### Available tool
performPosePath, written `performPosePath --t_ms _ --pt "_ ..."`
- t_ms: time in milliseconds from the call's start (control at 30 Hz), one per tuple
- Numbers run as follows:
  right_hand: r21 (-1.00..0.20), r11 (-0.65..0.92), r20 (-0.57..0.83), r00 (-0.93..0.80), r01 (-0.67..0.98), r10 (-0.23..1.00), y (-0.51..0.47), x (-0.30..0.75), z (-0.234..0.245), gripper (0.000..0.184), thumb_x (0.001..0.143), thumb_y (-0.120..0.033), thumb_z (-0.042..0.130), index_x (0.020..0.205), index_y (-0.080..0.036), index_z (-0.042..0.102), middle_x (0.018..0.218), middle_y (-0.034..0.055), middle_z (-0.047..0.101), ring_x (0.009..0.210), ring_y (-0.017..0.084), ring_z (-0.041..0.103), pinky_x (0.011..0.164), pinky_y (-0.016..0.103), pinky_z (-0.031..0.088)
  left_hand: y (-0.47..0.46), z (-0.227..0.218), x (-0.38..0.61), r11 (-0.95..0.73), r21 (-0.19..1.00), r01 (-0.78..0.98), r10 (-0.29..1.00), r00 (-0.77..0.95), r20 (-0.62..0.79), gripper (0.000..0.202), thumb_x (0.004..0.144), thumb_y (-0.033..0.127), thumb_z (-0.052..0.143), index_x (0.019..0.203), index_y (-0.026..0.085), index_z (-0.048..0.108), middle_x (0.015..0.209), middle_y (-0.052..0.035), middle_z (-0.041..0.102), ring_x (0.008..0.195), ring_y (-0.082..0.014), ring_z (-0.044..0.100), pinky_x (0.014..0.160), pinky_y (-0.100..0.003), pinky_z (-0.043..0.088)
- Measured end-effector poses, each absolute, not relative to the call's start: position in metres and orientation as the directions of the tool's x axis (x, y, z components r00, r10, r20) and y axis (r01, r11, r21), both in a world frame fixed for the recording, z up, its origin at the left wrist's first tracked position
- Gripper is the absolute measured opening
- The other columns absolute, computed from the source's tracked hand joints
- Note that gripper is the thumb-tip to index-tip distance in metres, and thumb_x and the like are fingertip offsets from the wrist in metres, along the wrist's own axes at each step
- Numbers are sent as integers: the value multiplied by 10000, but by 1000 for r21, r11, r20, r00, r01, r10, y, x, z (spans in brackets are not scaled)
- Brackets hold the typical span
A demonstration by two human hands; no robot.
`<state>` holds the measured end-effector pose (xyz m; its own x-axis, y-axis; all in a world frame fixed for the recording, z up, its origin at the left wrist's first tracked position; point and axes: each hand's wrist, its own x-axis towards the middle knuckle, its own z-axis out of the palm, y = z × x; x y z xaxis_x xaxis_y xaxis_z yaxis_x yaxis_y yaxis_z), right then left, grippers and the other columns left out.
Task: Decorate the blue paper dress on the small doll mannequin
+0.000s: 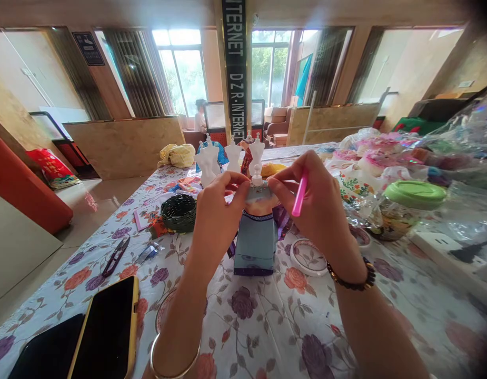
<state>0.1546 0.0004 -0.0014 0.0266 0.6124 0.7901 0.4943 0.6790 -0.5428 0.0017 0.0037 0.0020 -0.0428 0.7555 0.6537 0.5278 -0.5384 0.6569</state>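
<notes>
A small doll dress (256, 239), grey-blue with a dark trim at the waist and hem, hangs on a white mini mannequin (256, 176) in the middle of the table. My left hand (223, 202) pinches the top of the dress at its left shoulder, finger and thumb pressed together. At the right shoulder, my right hand (316, 197) pinches the fabric edge in the same way. A bright pink stick-like tool (300, 193) is also tucked between the fingers of my right hand; its kind is unclear. Small shiny bits show near the neckline.
Behind stand several white mannequins (208, 162). On the left lie a dark woven basket (179, 211), thread snips (116, 257) and two phones (105, 329). To the right are a tape roll (309, 257), a green-lidded cup (409, 202), plastic bags (456, 152) and a white power strip (444, 245).
</notes>
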Motion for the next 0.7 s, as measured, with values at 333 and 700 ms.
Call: performPosePath --t_ms 333,700 --pt "-544 691 782 -10 475 623 1 155 -2 263 759 -227 672 845 -244 425 818 -14 695 773 175 682 653 338 553 2 5 3 -516 678 524 778 -46 627 44 825 214 613 790 206 640 835 -4 699 762 -139 643 794 -318 525" --pt "-508 683 797 -14 524 604 -4 153 0 241 766 -172 656 870 -232 446 815 -15 706 757 167 686 645 314 520 -3 8 3 -512 671 537 782 -32 623 45 834 202 602 812 198 641 847 -4 701 791 -144 648 795 -308 519"
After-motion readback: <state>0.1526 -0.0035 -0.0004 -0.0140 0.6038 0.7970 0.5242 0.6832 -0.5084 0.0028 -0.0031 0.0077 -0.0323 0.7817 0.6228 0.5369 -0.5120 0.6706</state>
